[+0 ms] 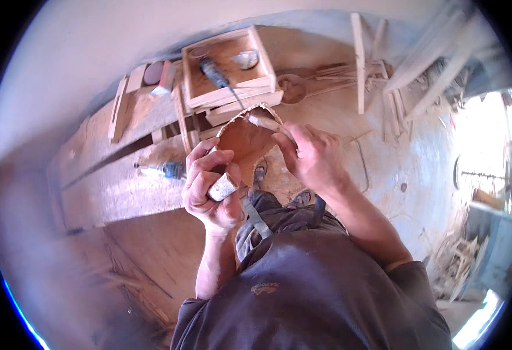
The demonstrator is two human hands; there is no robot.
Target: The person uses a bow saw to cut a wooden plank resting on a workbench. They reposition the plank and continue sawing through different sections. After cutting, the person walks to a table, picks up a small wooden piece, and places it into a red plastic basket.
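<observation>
In front of my chest I hold a curved reddish-brown sheet (244,143) with a ragged pale edge; it looks like sandpaper. My left hand (212,178) is closed, its fingers gripping the sheet's left side. A pale, speckled, roll-like piece (223,188) is also in that hand; whether it joins the sheet I cannot tell. My right hand (314,154) is closed at the sheet's right side, thumb and fingers pinching a pale, rolled-looking strip (264,122) along the upper edge. The fingertips of both hands are partly hidden.
A workbench (133,201) stands at left with a power tool (171,170) on it. Beyond it, an open wooden drawer (261,49) holds another dark tool (212,73). Wood boards (358,64) lean at the back right. Scrap wood (463,262) lies at far right.
</observation>
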